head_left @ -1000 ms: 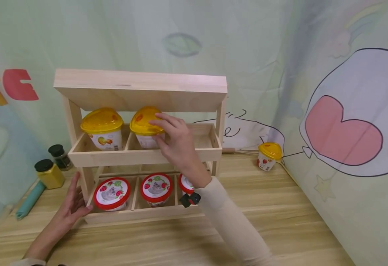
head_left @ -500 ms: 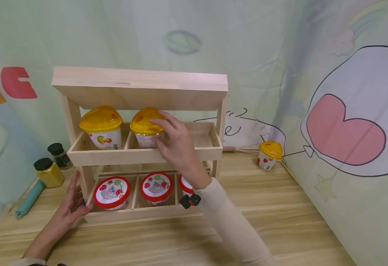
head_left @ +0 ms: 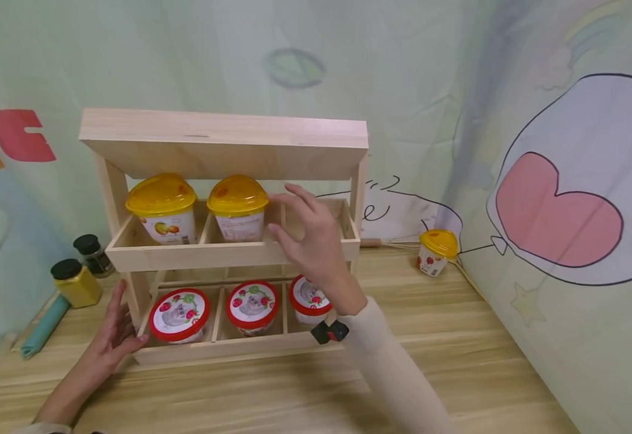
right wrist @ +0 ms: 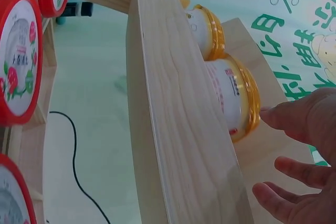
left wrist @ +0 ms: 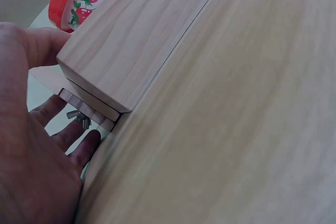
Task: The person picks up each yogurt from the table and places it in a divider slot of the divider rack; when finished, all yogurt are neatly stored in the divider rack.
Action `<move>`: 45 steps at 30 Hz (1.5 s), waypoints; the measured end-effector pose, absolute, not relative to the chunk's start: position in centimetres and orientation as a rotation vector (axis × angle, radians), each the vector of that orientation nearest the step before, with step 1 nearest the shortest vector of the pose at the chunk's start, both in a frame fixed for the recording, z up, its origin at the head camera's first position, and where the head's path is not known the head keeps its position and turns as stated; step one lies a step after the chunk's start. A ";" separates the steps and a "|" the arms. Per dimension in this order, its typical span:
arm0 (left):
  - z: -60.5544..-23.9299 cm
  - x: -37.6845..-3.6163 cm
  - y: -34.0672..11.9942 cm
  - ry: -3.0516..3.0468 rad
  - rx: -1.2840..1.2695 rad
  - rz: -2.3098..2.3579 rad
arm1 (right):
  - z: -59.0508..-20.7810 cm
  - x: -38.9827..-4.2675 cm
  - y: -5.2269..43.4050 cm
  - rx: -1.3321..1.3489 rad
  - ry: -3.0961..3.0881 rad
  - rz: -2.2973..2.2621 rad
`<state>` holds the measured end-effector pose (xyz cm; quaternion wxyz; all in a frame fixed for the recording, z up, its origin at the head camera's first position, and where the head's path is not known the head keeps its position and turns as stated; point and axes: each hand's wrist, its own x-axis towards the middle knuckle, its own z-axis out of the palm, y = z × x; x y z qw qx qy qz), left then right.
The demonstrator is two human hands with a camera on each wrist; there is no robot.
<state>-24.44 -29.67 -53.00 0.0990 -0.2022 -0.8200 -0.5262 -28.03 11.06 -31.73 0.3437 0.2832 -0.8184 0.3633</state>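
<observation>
- Standing on the table [head_left: 456, 361]: one two-tier wooden rack [head_left: 223, 144], each tier divided into three compartments.
- Sitting in the upper tier: two yellow-lidded cups, first yellow-lidded cup [head_left: 161, 208] in the left compartment, second yellow-lidded cup [head_left: 238, 207] in the middle one; right compartment showing bare wood.
- Sitting in the lower tier: three red-lidded cups, left red-lidded cup [head_left: 180, 314], middle red-lidded cup [head_left: 252, 305], right red-lidded cup [head_left: 308, 297], one per compartment.
- Standing apart on the table near the right wall: one small yellow-lidded cup [head_left: 437, 251], beside a wooden-handled whisk [head_left: 391, 244].
- Standing left of the rack: two dark-capped jars, yellow jar [head_left: 75, 282] and darker jar [head_left: 93, 255]; one teal roll [head_left: 44, 326] lying in front.
- Hovering in front of the upper tier: right hand [head_left: 310, 238], palm facing the rack, fingers [right wrist: 302, 171] spread and relaxed, holding nothing, just right of the second yellow-lidded cup and not touching it.
- Resting at the rack's lower left corner: left hand [head_left: 112, 328], fingers [left wrist: 79, 142] straight and slightly apart, lying against the post base, thumb against the front rail.
</observation>
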 end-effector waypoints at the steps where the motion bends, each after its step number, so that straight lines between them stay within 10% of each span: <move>1: -53.0 -24.4 -29.6 -2.427 -0.598 -1.554 | -31.8 -28.0 11.5 0.725 -2.123 0.941; 45: -52.9 -24.4 -29.6 -2.448 -0.566 -1.562 | -35.9 -27.9 25.6 0.314 -2.102 0.921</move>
